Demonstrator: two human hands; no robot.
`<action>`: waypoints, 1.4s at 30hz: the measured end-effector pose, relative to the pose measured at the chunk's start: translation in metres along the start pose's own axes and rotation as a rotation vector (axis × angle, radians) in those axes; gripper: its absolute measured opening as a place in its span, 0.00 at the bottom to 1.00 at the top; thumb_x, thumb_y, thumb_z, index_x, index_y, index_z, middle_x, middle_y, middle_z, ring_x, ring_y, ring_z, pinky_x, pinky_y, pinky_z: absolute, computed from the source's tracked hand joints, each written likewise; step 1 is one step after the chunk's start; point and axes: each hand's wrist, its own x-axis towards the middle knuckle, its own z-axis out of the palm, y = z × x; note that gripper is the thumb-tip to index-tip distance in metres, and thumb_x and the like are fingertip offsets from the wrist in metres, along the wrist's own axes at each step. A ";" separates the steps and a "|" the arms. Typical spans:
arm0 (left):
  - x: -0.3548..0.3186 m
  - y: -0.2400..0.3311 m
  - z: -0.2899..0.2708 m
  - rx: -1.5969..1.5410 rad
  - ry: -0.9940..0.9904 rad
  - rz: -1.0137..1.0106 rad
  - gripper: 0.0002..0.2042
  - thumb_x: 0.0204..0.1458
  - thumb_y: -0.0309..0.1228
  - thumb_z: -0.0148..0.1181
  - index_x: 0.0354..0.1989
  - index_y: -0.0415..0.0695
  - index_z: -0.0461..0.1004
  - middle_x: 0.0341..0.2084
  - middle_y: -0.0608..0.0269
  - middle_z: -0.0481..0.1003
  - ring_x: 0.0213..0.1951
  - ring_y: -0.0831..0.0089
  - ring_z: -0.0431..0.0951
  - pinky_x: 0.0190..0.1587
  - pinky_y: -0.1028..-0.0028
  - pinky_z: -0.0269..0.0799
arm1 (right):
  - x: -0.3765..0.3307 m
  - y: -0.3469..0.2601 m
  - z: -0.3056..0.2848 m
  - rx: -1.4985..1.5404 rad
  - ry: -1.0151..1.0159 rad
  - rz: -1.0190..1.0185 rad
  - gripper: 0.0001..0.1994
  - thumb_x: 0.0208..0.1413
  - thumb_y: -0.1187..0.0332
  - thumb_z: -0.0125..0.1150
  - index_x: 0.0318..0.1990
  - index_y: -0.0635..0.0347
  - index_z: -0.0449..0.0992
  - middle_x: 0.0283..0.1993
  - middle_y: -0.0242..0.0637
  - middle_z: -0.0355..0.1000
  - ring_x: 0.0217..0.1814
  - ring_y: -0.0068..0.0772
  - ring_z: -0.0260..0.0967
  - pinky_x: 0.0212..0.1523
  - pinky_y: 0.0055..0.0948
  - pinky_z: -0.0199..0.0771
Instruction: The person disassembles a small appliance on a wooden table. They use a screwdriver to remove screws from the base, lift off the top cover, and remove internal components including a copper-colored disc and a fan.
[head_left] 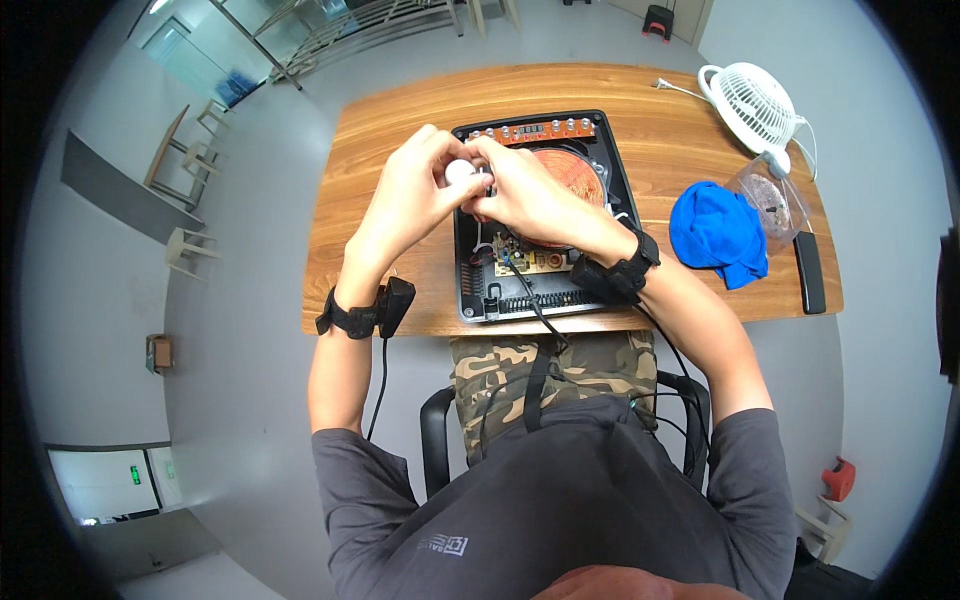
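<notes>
An opened black appliance (480,290), an induction cooker with its top off, lies on the wooden table (380,130). Its copper coil (580,170), a circuit board (535,262) and a brown control strip (540,130) are exposed. Both hands meet over its left rear part. My left hand (415,190) holds a small white round part (460,171) between its fingers. My right hand (525,190) touches the same part from the right, fingers pinched. A black sensor band sits on each wrist.
A blue cloth (718,232) lies right of the cooker, with a clear plastic bag of small parts (768,198) and a black remote-like bar (808,270) beyond it. A white fan (752,102) stands at the far right corner. A black cord (535,310) hangs off the near edge.
</notes>
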 end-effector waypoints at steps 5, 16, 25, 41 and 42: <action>-0.006 0.002 -0.012 -0.197 -0.059 -0.004 0.11 0.51 0.30 0.73 0.36 0.38 0.77 0.30 0.67 0.73 0.27 0.82 0.70 0.29 0.78 0.67 | 0.001 0.001 -0.009 -0.032 -0.084 -0.045 0.23 0.52 0.72 0.66 0.56 0.70 0.69 0.45 0.54 0.76 0.49 0.49 0.77 0.49 0.39 0.76; -0.004 0.001 0.003 0.004 0.072 -0.163 0.21 0.43 0.37 0.79 0.27 0.40 0.68 0.22 0.63 0.70 0.25 0.75 0.70 0.28 0.72 0.69 | -0.002 -0.007 -0.004 -0.135 0.002 -0.047 0.16 0.49 0.70 0.71 0.43 0.70 0.75 0.42 0.50 0.75 0.46 0.46 0.76 0.46 0.40 0.76; -0.013 -0.003 -0.008 -0.181 -0.058 0.045 0.16 0.48 0.27 0.72 0.46 0.40 0.80 0.32 0.63 0.74 0.27 0.78 0.74 0.32 0.75 0.72 | -0.006 0.002 -0.007 -0.065 -0.004 -0.057 0.32 0.50 0.72 0.69 0.61 0.75 0.62 0.53 0.61 0.75 0.60 0.53 0.74 0.58 0.41 0.75; -0.007 -0.005 0.012 -0.059 0.052 0.010 0.17 0.46 0.33 0.75 0.39 0.38 0.76 0.30 0.62 0.75 0.28 0.75 0.73 0.32 0.74 0.71 | -0.010 0.007 0.009 -0.057 0.102 -0.013 0.23 0.50 0.71 0.69 0.52 0.71 0.70 0.47 0.58 0.77 0.53 0.54 0.77 0.51 0.43 0.77; -0.008 -0.005 0.014 -0.119 0.041 0.053 0.17 0.47 0.32 0.74 0.41 0.38 0.77 0.31 0.62 0.75 0.28 0.76 0.73 0.33 0.74 0.71 | -0.009 0.009 0.008 -0.028 0.091 -0.006 0.24 0.50 0.71 0.68 0.53 0.72 0.70 0.47 0.59 0.77 0.53 0.54 0.77 0.51 0.43 0.77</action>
